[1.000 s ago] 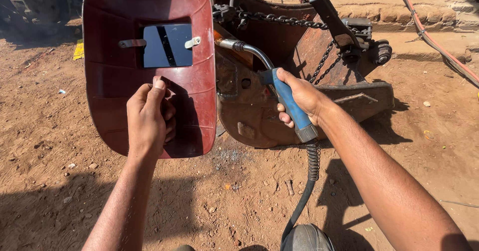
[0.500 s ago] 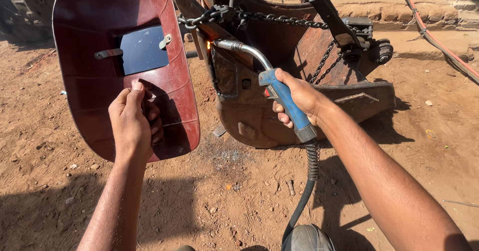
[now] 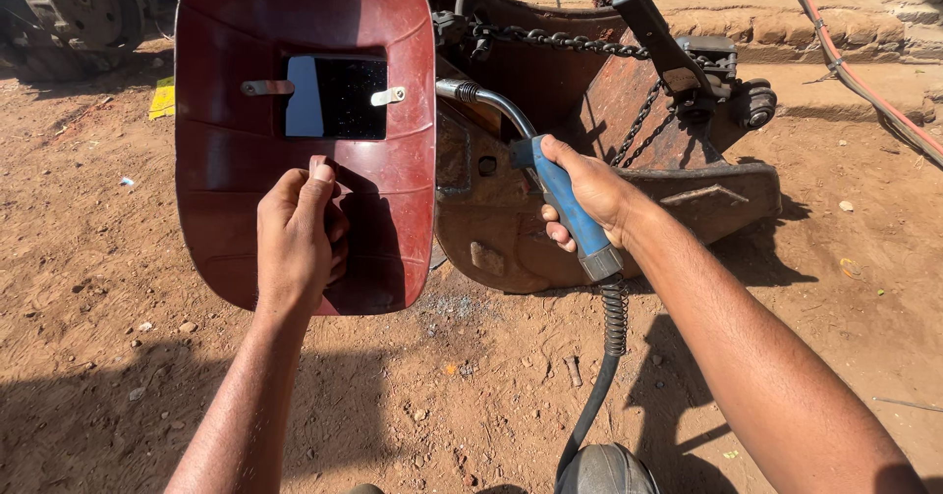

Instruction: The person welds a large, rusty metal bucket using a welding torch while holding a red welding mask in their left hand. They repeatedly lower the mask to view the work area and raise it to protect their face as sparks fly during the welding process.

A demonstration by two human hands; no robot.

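Holding a red welding shield [image 3: 305, 111] left of the rusty excavator bucket [image 3: 609, 160].
Left hand [image 3: 295, 244] clamps its handle, right hand [image 3: 589, 194] grips the torch [image 3: 560, 194]; glare could slip past the shield's edge.

It was an outdoor welding yard on bare red dirt ground [image 3: 118, 288], shown by a rusty chained excavator bucket [image 3: 609, 199] at centre, a tyre [image 3: 69, 8] upper left, and a hose [image 3: 864, 82] upper right.

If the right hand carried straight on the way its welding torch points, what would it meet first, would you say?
Probably the rusty excavator bucket: the welding torch in the right hand points up-left toward it, beside the red welding shield. Depth is uncertain.
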